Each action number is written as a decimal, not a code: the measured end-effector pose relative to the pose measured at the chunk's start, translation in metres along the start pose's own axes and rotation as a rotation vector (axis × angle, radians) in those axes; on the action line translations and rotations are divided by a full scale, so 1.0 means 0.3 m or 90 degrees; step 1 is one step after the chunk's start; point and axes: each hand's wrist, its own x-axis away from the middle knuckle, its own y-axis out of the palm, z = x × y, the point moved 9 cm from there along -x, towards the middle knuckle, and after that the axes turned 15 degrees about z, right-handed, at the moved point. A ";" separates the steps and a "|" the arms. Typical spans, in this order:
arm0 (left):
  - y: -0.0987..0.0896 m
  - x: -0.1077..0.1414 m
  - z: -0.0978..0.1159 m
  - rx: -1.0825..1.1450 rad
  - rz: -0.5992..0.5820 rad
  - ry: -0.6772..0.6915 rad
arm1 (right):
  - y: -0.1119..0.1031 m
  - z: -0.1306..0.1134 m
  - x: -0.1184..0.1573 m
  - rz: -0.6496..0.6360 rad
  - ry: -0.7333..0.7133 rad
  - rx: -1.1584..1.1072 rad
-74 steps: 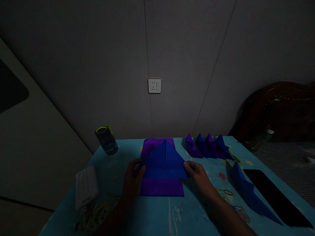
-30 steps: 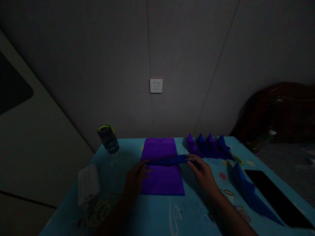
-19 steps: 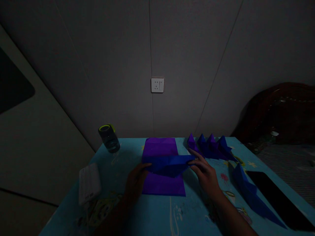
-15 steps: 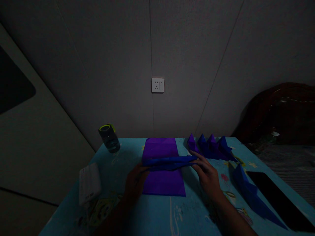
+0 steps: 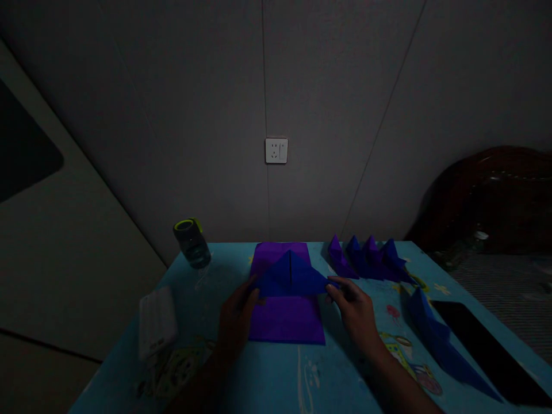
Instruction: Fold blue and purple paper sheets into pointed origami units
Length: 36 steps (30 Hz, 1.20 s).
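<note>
A folded blue paper boat point(image 5: 282, 279) is stretched between my hands, its peak up and a dark slit down its middle. My left hand point(image 5: 237, 313) pinches its left tip, and my right hand point(image 5: 351, 305) pinches the right one. Behind and beneath it lies purple paper point(image 5: 287, 322), flat on the patterned blue tablecloth point(image 5: 267, 379). To the right of my right hand sits another blue paper boat point(image 5: 446, 345). A row of several purple and blue paper boats point(image 5: 373, 259) stands at the back right.
At the far left of the table is a water bottle point(image 5: 192, 244) with a yellow-green rim. A white box-shaped device point(image 5: 157, 322) with a cable lies nearer on the left. Along the right edge rests a flat black object point(image 5: 487, 351). The wall has a socket point(image 5: 276, 150).
The blue paper, seen nearly edge-on before, has turned so its peaked face shows. Both hands keep hold of its ends; my right hand has come slightly inward and its fingers have closed on the tip.
</note>
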 end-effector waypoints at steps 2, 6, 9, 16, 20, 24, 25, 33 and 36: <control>-0.004 -0.003 0.004 0.041 0.022 -0.020 | 0.001 0.011 0.001 0.020 0.036 -0.063; -0.008 -0.010 0.004 0.066 0.058 -0.057 | 0.011 0.027 0.003 0.030 0.092 -0.119; -0.016 -0.015 0.008 0.032 0.073 -0.050 | 0.018 0.020 0.008 0.020 0.087 -0.075; -0.061 -0.027 0.026 -0.025 0.121 0.006 | 0.024 0.035 0.024 -0.016 0.049 -0.031; -0.080 -0.027 0.045 -0.033 0.144 0.037 | 0.018 0.031 0.021 -0.029 -0.035 0.012; -0.075 -0.020 0.049 -0.038 0.132 0.077 | 0.007 -0.015 0.021 -0.011 -0.178 0.063; -0.070 -0.018 0.048 -0.045 0.124 0.088 | 0.005 -0.025 0.023 -0.006 -0.201 0.065; -0.038 0.027 0.110 -0.120 0.072 0.323 | -0.003 -0.052 0.039 0.027 -0.252 0.109; -0.026 0.073 0.150 -0.126 0.060 0.448 | 0.022 -0.029 0.064 0.002 -0.233 0.125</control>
